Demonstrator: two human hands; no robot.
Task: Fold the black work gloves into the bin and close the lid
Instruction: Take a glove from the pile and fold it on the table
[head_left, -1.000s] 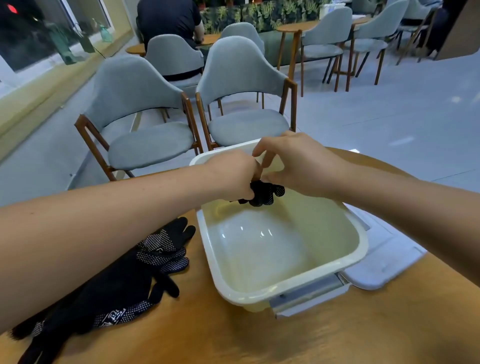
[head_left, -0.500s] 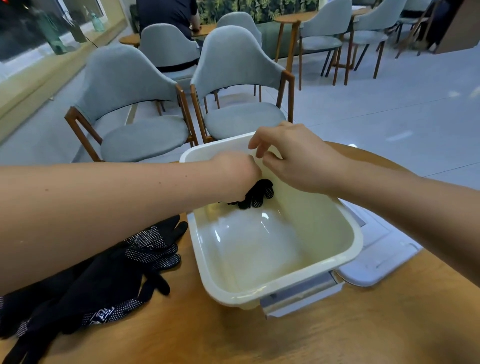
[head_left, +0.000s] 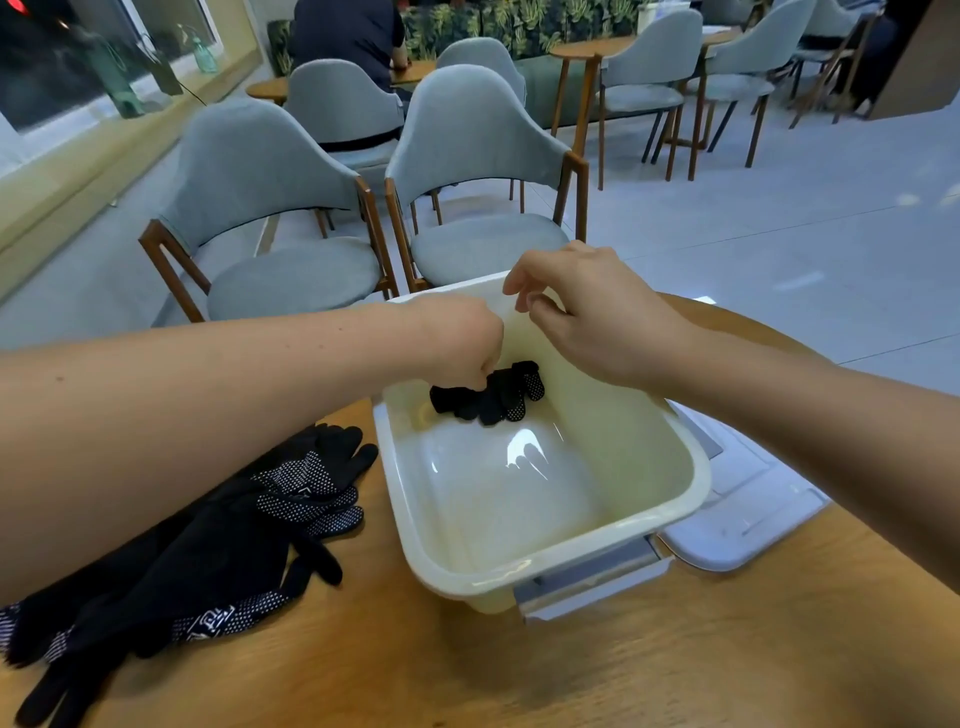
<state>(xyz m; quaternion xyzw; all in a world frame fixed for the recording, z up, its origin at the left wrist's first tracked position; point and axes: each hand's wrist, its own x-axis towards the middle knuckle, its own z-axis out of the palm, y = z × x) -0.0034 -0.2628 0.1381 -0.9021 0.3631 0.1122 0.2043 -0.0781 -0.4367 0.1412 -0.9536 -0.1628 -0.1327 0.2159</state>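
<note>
At the 12 o'clock end of the bin (head_left: 545, 584), taking 12 as the side away from the person, a folded glove (head_left: 501, 400) lies on the bin floor close to the far wall. It was probably put there to leave the nearer floor free for the pieces to follow.

Left hand (head_left: 460, 345): reaches over the rim from 9 o'clock. Its fingers are curled downward and clamped on the glove's upper edge, apparently pinning the fold so it does not spring open on the smooth plastic.

Right hand (head_left: 592, 317): hangs above the rim at about 1 o'clock, clear of the glove. Its fingers are loosely bent and apart and hold nothing. It seems free to steady the bin or to fetch the next piece.

Loose gloves (head_left: 218, 545): heaped on the desk (head_left: 649, 670) at the bin's 9 o'clock, just beside its left wall. They are unfolded and overlapping, with their dotted palms showing, and lie within easy reach of the left arm.

Lid (head_left: 743, 519): lies flat on the desk at 3 o'clock, close against the bin's right side. It is out of the opening but near enough for closing.

A grey latch (head_left: 587, 577) projects from the near wall at 6 o'clock. Grey chairs (head_left: 467, 156) stand beyond the desk.

The task appears to be at an early stage: one glove is in the bin, the heap has not been folded and the lid is off.
</note>
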